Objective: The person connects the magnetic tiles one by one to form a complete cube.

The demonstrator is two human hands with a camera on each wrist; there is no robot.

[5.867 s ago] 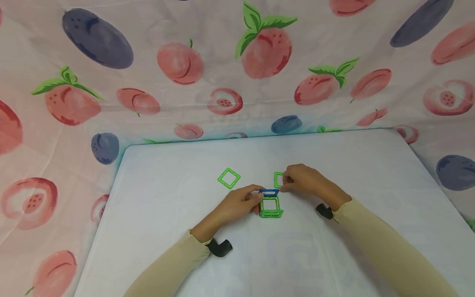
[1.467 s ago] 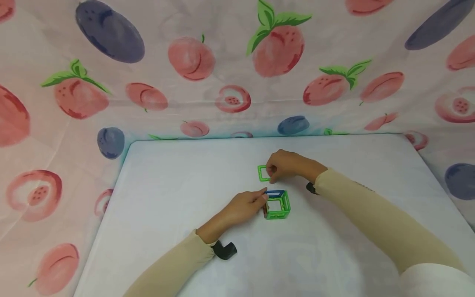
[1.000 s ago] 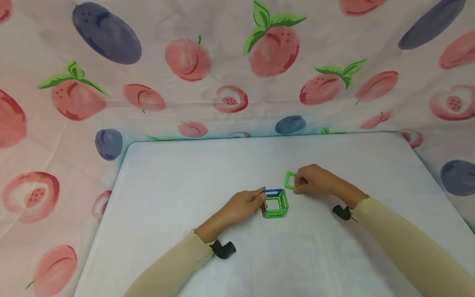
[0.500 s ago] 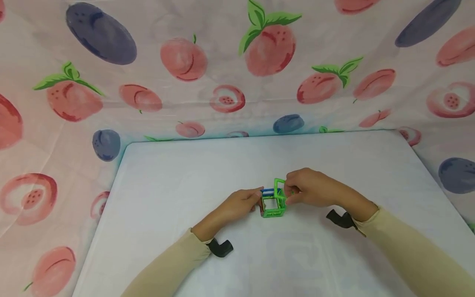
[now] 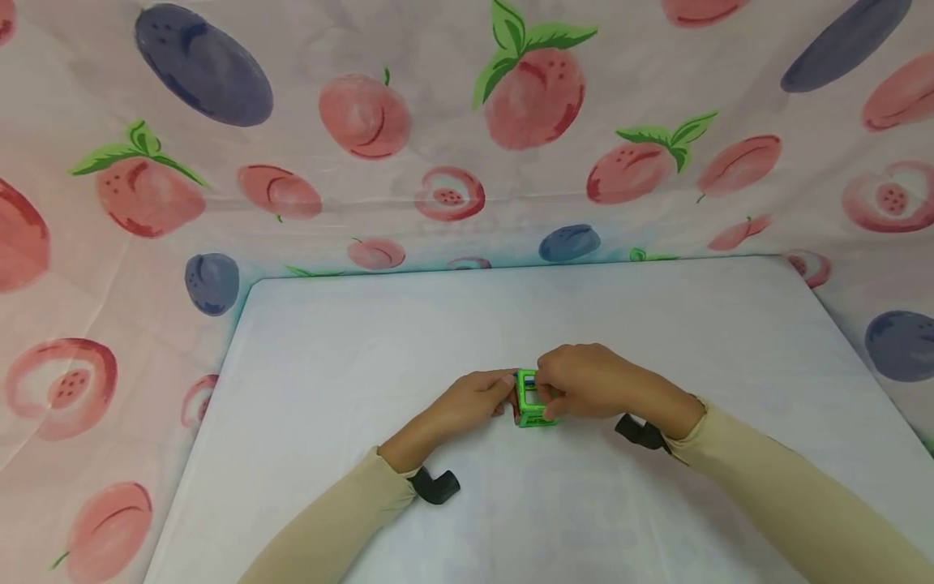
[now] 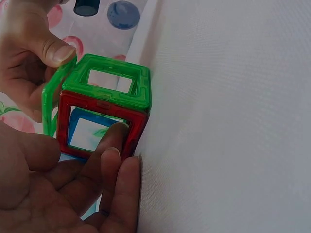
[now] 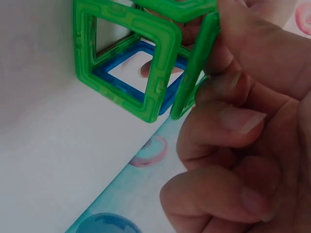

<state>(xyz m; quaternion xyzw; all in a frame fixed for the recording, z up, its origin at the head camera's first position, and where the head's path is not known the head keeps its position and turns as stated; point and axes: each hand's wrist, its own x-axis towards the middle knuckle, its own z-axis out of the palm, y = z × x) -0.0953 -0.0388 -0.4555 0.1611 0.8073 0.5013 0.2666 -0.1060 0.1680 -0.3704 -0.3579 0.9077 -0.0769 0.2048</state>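
A small open-frame cube (image 5: 537, 421) of square magnetic tiles stands on the white table. In the left wrist view its near side is a red tile (image 6: 64, 121); a blue tile (image 7: 119, 86) shows through the cube in the right wrist view, behind a green tile (image 7: 158, 82). My left hand (image 5: 467, 408) grips the cube on its red side, fingertips by the red frame. With thumb and fingers my right hand (image 5: 593, 381) pinches another green square tile (image 6: 50, 97) over the cube's top; in the left wrist view it is slightly tilted from the cube, with a narrow gap.
White cloth covers the table (image 5: 350, 341). Behind and beside it hangs a fruit-print curtain (image 5: 292, 122). A black strap piece (image 5: 435, 487) sits at the left wrist, and another black piece (image 5: 642, 432) at the right.
My right hand has picked up the last loose green tile from the far side, carried it to the cube and lowered it over the top. The left hand keeps its hold.
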